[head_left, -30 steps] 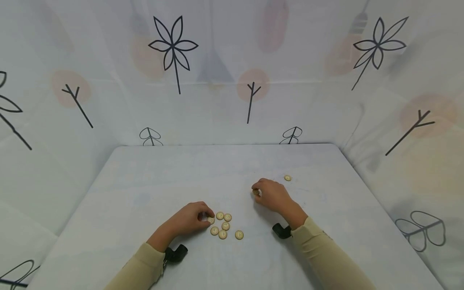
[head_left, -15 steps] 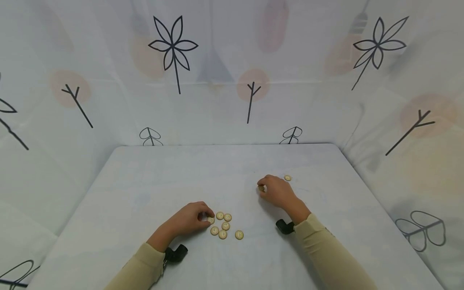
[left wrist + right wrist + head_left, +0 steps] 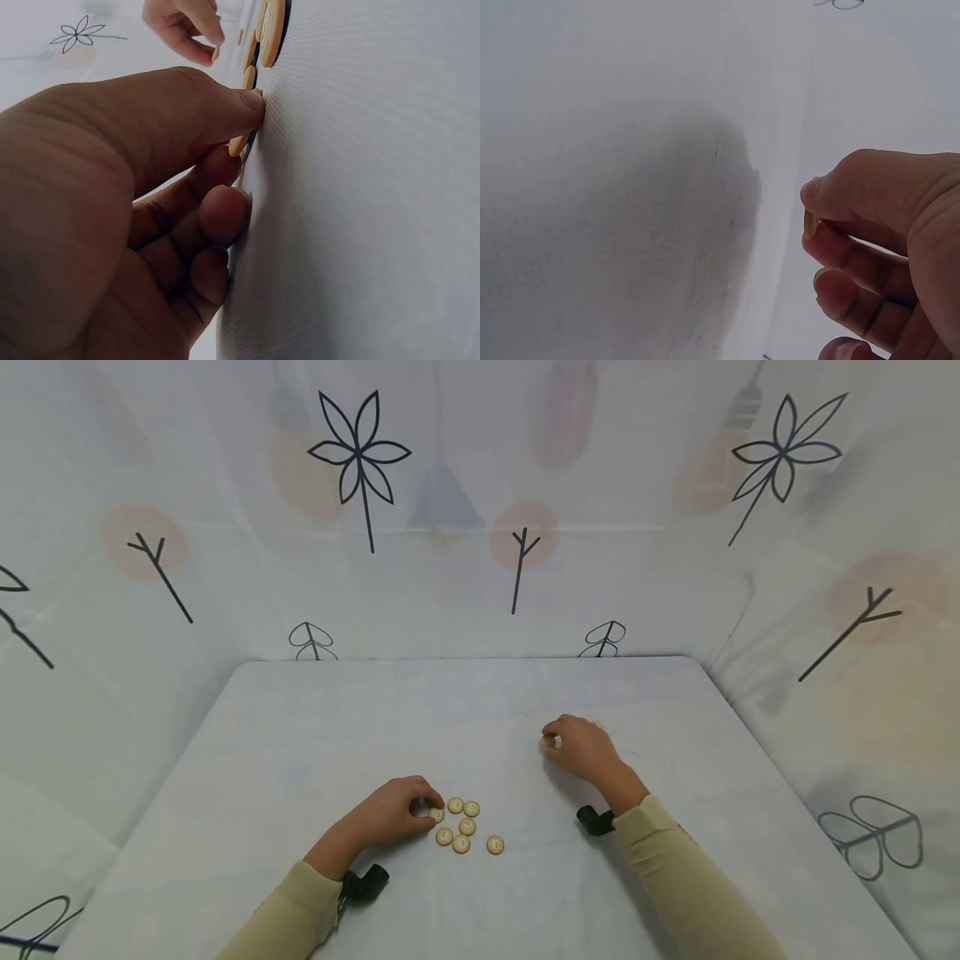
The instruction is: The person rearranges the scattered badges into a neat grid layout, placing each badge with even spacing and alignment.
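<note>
My left hand rests at the left side of a cluster of round, cream-coloured buttons. Its thumb and forefinger pinch one button by the edges, down at the table surface. Farther back and to the right, my right hand pinches another button between thumb and fingertips. In the right wrist view that button is held above the white cloth, over the hand's shadow. Just behind the right hand lies a single button, mostly covered by the hand. One more button sits slightly apart, right of the cluster.
A white cloth covers the table, whose far edge meets a patterned fabric backdrop. Fabric walls also stand at left and right. Dark wrist-worn devices stick out beneath the left sleeve and right sleeve.
Carrying its button, my right hand has moved right and farther back, and now hides most of the far button. My left hand and the cluster have stayed in place.
</note>
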Tool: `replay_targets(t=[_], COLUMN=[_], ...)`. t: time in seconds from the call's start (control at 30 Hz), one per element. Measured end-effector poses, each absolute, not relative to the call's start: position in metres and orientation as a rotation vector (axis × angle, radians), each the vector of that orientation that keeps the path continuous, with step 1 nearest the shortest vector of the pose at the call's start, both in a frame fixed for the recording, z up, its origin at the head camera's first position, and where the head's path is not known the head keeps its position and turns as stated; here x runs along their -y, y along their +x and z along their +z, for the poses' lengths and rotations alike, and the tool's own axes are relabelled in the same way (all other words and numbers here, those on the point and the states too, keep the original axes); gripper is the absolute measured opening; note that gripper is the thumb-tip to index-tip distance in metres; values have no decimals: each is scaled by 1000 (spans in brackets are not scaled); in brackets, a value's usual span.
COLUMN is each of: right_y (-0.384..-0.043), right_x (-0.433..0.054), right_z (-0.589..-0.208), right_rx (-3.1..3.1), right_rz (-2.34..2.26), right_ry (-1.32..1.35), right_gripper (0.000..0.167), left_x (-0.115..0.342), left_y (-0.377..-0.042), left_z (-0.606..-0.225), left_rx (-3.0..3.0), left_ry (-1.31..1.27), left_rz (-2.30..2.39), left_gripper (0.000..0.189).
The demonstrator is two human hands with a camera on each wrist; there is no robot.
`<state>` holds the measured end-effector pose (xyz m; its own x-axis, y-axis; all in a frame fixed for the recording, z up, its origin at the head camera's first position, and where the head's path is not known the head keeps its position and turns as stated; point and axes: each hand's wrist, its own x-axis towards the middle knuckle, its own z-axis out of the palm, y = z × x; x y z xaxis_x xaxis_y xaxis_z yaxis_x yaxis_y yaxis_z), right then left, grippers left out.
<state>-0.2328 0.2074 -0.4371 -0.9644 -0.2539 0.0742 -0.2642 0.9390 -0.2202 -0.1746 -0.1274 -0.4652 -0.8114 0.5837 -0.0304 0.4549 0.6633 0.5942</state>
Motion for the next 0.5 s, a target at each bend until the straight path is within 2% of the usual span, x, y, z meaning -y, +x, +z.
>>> replay_targets(t=[0.5], right_y=[-244], right_x=[-224], right_z=[-434], right_rx=[3119], right_rz=[438], right_ry=[320], right_gripper=[26], left_x=[128], left_y=[-175], left_z=[-465], left_rx=[-2674], left_ry=[842], left_rz=[848], left_gripper=[17])
